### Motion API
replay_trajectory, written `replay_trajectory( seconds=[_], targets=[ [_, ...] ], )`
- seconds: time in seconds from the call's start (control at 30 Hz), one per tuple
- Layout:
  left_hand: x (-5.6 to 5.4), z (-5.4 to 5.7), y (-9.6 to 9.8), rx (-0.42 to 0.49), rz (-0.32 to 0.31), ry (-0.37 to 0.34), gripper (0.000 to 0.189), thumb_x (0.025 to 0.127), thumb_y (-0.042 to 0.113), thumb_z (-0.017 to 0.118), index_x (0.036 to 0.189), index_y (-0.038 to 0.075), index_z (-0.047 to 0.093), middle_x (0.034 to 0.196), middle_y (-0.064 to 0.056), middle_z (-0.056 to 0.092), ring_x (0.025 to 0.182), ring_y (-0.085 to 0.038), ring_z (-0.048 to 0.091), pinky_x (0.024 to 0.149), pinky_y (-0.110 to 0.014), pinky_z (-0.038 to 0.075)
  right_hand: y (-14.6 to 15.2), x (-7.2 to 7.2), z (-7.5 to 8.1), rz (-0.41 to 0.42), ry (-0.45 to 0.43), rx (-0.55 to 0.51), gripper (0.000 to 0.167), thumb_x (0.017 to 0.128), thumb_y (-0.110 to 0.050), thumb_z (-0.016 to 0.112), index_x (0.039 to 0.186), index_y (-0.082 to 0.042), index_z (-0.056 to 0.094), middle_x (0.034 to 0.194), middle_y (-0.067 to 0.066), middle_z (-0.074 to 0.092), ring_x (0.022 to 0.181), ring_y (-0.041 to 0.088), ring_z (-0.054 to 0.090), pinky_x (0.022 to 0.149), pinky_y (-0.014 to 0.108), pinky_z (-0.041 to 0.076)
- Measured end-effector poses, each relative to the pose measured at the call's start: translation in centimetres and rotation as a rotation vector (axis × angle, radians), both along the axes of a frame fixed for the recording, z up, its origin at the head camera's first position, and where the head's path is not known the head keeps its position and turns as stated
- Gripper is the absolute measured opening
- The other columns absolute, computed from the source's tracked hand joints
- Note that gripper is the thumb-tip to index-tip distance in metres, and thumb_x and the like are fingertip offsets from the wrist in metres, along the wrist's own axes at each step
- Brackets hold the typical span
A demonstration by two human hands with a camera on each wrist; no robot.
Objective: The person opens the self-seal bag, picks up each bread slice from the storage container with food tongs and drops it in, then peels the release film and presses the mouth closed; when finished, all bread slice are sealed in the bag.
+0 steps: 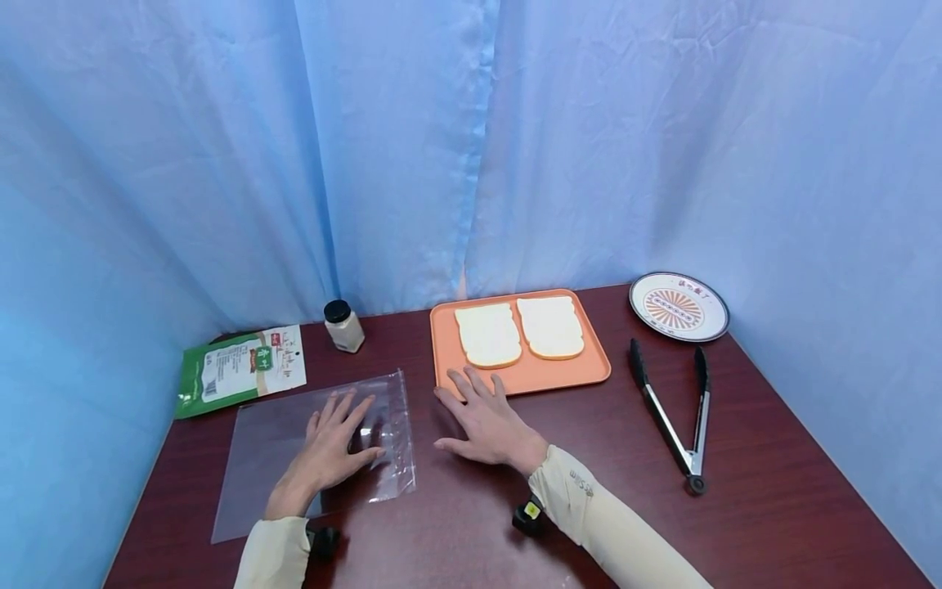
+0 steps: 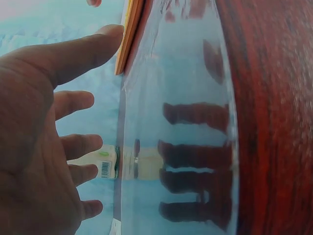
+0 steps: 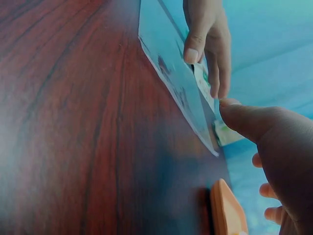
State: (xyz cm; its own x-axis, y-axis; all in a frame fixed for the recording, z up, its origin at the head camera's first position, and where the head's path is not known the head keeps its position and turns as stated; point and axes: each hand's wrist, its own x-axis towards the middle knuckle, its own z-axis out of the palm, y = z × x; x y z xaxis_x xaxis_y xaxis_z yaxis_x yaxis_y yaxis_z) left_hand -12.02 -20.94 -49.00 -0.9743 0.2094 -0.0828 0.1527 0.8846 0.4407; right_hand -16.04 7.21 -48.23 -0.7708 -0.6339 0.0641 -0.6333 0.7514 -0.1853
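The right hand point(image 3: 292, 149) hovers near an orange tray point(image 3: 228, 211).

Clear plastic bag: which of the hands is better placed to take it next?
Probably the left hand: it hovers above the clear bag, while the right hand is nearer the orange tray.

Two bread slices point(image 1: 489, 335) lie on the tray point(image 1: 545, 378). Right of it, the plate point(image 1: 679, 308) lies behind the tongs point(image 1: 668, 428). Left, a jar point(image 1: 346, 332) and pouch point(image 1: 234, 370) sit behind the bag point(image 1: 268, 442).
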Motion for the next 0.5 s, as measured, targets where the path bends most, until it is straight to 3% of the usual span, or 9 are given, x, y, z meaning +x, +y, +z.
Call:
replay_trajectory(
  seconds=[0.33, 0.5],
  targets=[
    [-0.4, -0.7, 0.2, 0.002, -0.011, -0.021, 0.083, 0.087, 0.041, 0.076, 0.155, 0.013, 0.037, 0.163, -0.025, 0.027, 0.151, -0.052, 0.015, 0.117, -0.074, 0.013, -2.1, 0.6, -1.2, 0.019, 0.021, 0.051, 0.074, 0.094, -0.064, 0.053, 0.153, -0.022, 0.039, 0.164, 0.011, 0.030, 0.154, 0.036, 0.025, 0.118, 0.065, 0.028],
    [-0.6, -1.2, 0.4, 0.009, -0.021, -0.014, 0.082, 0.086, 0.040, 0.076, 0.154, 0.013, 0.039, 0.162, -0.024, 0.028, 0.152, -0.051, 0.016, 0.116, -0.074, 0.014, -3.2, 1.0, -1.7, 0.060, 0.073, 0.083, 0.072, 0.094, -0.065, 0.053, 0.151, -0.021, 0.043, 0.163, 0.011, 0.034, 0.153, 0.035, 0.028, 0.120, 0.058, 0.028]
  ],
)
